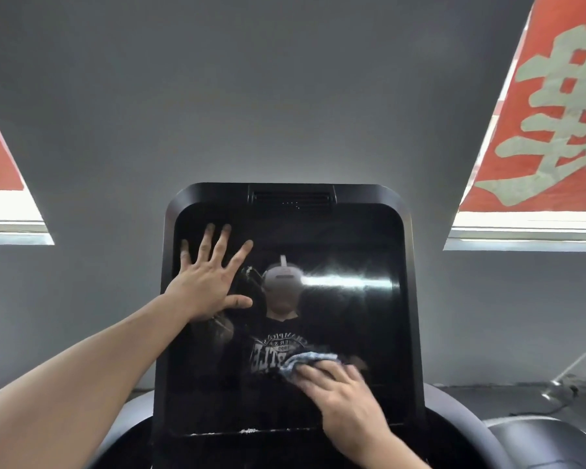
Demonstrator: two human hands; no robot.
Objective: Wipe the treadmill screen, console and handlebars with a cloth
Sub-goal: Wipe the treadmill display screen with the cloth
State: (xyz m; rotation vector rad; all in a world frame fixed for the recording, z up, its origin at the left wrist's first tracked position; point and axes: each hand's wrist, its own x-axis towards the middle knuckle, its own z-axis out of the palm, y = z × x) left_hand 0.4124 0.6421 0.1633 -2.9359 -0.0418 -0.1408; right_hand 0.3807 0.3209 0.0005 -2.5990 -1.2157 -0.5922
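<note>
Pressed under the right hand [344, 389], a blue-and-white cloth [310, 360] lies against the lower middle of the dark treadmill screen [345, 319]; the grip there is flat, fingers laid over the cloth and pinning it to the glass, with the cloth's bunched edge showing above and left of the fingertips. The hand is slightly blurred. Up at the screen's left side, the left hand [210, 275] rests with its palm on the glass, fingers straight and spread wide, holding nothing. The screen is off and glossy, showing a reflection of a person in a dark printed shirt and a bright streak of light. A black console frame [410, 265] surrounds it, with a vent slot [291, 198] along the top edge. Pale specks of dust sit along the screen's bottom ledge. Behind stands a grey wall [285, 96], with red banners [548, 106] bearing pale characters at both sides.
</note>
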